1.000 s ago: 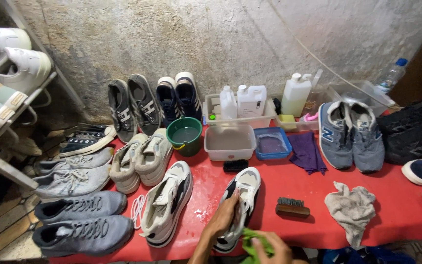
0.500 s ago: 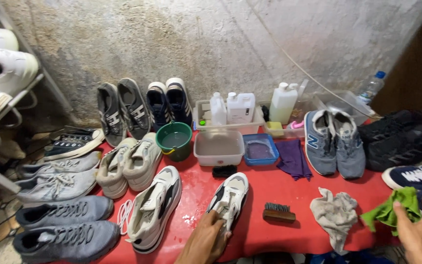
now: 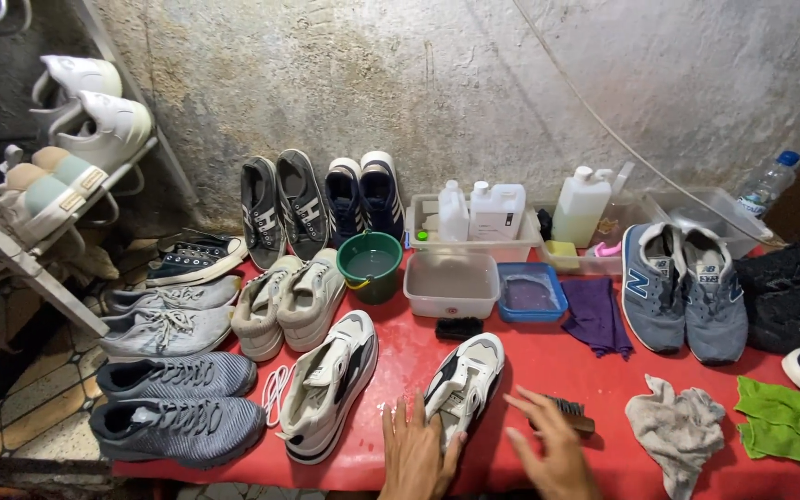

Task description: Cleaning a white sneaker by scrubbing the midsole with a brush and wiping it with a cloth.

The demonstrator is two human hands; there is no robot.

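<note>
Shoes fill the red bench (image 3: 400, 366) from the far left: two grey knit trainers (image 3: 176, 428) at the edge, paler pairs behind, then a white-and-black sneaker (image 3: 331, 384) lying beside its mate. Left hand (image 3: 414, 454) rests flat with fingers spread, palm on the bench and fingertips touching the heel side of the white sneaker (image 3: 463, 389), which lies toe-away near the front edge; it holds nothing. Right hand (image 3: 548, 449) hovers just right of that sneaker, fingers loosely extended and empty, directly over a dark-bristled brush (image 3: 568, 412), contact not confirmed. Judgement: the work in hand looks like cleaning this shoe; to do it well, the left hand should pin the sole firmly so the shoe cannot skid on the wet-looking surface, and the right should take the brush by its wooden back, not the bristles. Behind sit a green bucket (image 3: 369, 266), a clear tub (image 3: 451, 284), a blue tray (image 3: 530, 293), and a purple cloth (image 3: 596, 315). Further right: a grey rag (image 3: 676, 428), a green cloth (image 3: 786, 426). Not resolved: both wrists cut off by the lower frame edge; brush half hidden by the right hand; tub contents unclear.
</note>
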